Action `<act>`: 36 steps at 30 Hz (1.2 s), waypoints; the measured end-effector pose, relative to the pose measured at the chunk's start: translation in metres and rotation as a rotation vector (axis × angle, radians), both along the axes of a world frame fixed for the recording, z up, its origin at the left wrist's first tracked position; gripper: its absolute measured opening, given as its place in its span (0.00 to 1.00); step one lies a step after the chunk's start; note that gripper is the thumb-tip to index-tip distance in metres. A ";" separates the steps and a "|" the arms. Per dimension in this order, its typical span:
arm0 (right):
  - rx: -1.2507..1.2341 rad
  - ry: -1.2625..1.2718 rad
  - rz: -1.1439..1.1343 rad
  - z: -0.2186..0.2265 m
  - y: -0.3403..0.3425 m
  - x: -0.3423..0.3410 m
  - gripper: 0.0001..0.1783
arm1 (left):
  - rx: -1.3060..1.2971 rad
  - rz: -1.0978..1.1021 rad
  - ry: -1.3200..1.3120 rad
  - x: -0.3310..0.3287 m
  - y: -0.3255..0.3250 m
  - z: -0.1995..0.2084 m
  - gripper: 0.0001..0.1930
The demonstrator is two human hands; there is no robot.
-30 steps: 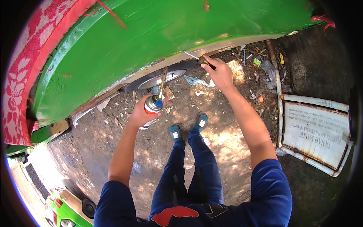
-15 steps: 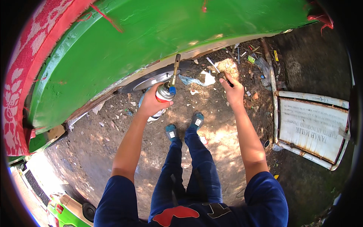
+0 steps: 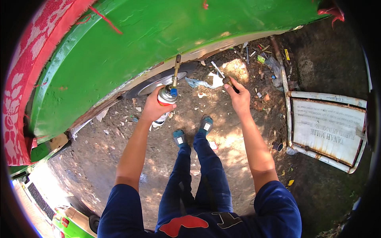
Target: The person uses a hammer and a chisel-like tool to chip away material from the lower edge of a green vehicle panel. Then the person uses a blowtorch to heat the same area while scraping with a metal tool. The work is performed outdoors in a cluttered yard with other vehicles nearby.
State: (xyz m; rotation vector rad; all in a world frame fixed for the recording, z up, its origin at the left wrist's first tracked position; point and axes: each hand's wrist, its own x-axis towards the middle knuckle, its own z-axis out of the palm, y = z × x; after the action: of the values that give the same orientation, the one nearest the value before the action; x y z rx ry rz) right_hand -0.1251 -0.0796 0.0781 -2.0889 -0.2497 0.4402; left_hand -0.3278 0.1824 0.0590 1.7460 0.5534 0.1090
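My left hand is closed around the can of a gas torch, held upright-tilted with its brass burner tube pointing away from me toward the green panel. No flame can be made out. My right hand grips the dark handle of a scraper. Its narrow pale blade points up and left, toward the panel's lower edge, with a gap between. Both tools are in the air, apart from each other.
Below the panel's edge shows a wheel. Litter and a pale cloth lie on the dirt ground. To the right stands a rusty-framed white sign. Red patterned fabric hangs at the left. A green vehicle stands lower left.
The torch in my left hand has moved slightly left and away from me. My right hand, with the scraper, has shifted a little left. The view has turned slightly.
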 end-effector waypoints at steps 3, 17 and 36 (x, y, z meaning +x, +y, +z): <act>0.002 0.012 0.002 0.001 -0.001 0.001 0.25 | -0.014 -0.012 -0.006 0.001 0.001 0.000 0.39; 0.004 0.027 -0.030 0.006 -0.014 -0.005 0.25 | 0.014 0.022 -0.016 -0.010 0.002 -0.003 0.41; -0.011 0.171 -0.060 -0.002 -0.025 -0.021 0.26 | -0.058 0.082 0.005 -0.041 0.001 0.000 0.40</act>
State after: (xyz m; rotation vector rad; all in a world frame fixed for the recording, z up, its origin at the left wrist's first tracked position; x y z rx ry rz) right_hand -0.1459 -0.1044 0.0762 -2.0498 -0.0842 0.5814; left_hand -0.3685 0.1831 0.0592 1.6679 0.6263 0.1453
